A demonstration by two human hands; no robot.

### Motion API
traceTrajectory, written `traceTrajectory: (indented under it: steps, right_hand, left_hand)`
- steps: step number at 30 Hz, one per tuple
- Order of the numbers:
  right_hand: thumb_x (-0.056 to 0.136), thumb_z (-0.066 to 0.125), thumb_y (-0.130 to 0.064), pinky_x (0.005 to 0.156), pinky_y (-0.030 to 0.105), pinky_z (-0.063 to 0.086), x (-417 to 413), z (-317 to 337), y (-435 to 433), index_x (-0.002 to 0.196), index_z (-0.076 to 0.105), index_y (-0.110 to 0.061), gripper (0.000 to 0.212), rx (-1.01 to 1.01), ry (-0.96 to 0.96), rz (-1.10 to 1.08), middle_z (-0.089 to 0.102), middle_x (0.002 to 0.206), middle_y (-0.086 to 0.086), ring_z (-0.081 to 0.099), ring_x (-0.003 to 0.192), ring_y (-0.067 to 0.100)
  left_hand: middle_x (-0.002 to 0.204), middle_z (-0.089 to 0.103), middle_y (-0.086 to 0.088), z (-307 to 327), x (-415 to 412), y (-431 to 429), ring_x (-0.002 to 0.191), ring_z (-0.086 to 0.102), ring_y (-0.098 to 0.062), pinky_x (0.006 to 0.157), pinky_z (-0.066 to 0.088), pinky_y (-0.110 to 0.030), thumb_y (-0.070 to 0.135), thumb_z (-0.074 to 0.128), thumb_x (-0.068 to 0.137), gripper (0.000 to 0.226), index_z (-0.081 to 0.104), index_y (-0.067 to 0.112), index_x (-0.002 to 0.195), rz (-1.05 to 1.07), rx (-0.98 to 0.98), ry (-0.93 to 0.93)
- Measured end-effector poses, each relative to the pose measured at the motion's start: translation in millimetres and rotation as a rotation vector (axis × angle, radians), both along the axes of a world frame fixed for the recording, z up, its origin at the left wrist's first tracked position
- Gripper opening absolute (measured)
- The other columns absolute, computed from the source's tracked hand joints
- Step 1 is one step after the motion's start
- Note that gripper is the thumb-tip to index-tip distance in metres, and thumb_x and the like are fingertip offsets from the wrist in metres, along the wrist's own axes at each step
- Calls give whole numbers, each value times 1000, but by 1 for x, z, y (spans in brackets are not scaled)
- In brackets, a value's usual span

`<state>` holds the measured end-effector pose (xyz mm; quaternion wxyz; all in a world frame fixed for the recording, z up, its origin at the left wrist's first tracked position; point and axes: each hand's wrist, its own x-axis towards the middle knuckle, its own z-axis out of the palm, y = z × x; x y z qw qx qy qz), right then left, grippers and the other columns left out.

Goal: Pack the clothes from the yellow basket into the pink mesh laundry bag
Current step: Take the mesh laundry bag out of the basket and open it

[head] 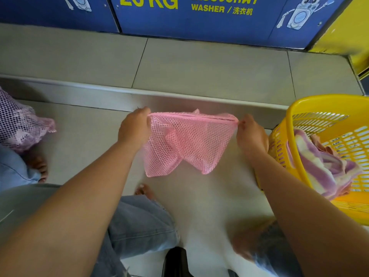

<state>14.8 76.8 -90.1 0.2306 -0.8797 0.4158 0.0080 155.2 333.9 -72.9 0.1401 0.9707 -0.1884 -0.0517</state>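
Observation:
I hold the pink mesh laundry bag stretched between both hands above the tiled floor. My left hand pinches its top left corner, and my right hand pinches the top right corner at the zipper edge. The bag hangs limp and looks empty. The yellow basket stands at the right, beside my right forearm. Inside it lies a purple and cream striped cloth with a pinkish garment behind it.
A second, lilac mesh bag with something in it sits at the far left. Blue washer fronts line the back beyond a raised tiled step. My jeans-clad legs and bare feet are below, near a dark object.

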Motion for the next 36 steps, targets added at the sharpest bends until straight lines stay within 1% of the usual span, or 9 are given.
traceTrajectory:
  steps: [5,9,17,20,23,25,28,32,36]
  right_hand:
    - [99,36,-47,53,30,51,8,-4,25,110,50,-10,42,474,5,-224,71,83,10,66,58,26]
    - [98,33,-56,60,28,47,11,1,54,101,60,-10,54,862,-52,-203,71,89,5,62,66,21]
    - [93,60,-19,61,26,43,9,6,53,81,60,-14,13,1173,-277,-428,53,61,-3,43,49,10]
    - [92,61,-17,72,32,53,6,13,51,84,61,-10,10,1274,-295,-451,49,65,0,42,52,11]
    - [92,63,-25,66,33,59,4,22,59,96,62,-6,19,1409,-234,-403,57,68,3,51,60,15]
    - [92,63,-28,62,31,58,4,24,64,96,61,-4,25,1454,-206,-378,60,73,7,55,67,18]
    - [94,60,-27,77,33,55,2,23,67,97,61,-2,26,1474,-203,-402,65,78,9,60,73,21]
    - [98,52,-14,61,26,42,-3,16,63,92,59,-6,12,1387,-183,-376,57,75,6,48,63,14]
    - [97,49,-22,66,32,39,-5,6,49,110,54,-11,18,1041,-140,-314,59,88,9,51,76,20]
  left_hand:
    - [73,52,0,1,-19,-35,65,50,-21,53,33,-27,18,51,101,13,56,14,89,-113,-205,329]
    - [71,48,12,-1,-48,-64,60,44,-3,53,35,-13,23,61,97,25,49,24,75,-227,-392,629]
    - [63,45,10,1,-59,-70,56,40,-6,56,31,-23,43,59,96,36,52,21,69,-187,-446,872]
    - [86,71,0,1,-56,-64,79,65,-17,75,50,-32,42,58,97,29,72,17,95,-85,-517,961]
    - [117,71,-20,4,-59,-64,99,67,-31,90,52,-43,36,55,100,34,69,11,119,53,-627,1131]
    - [118,71,-21,5,-60,-65,96,66,-29,91,53,-45,33,52,101,35,68,7,119,94,-651,1185]
    - [100,74,-12,7,-62,-65,87,67,-24,87,54,-41,31,50,102,32,69,8,116,127,-641,1211]
    - [83,70,-4,-1,-57,-67,70,62,-20,68,48,-35,28,48,104,33,63,8,126,311,-652,1071]
    - [108,68,-13,-4,-45,-58,90,60,-24,76,46,-35,40,51,101,47,54,8,136,385,-423,848]
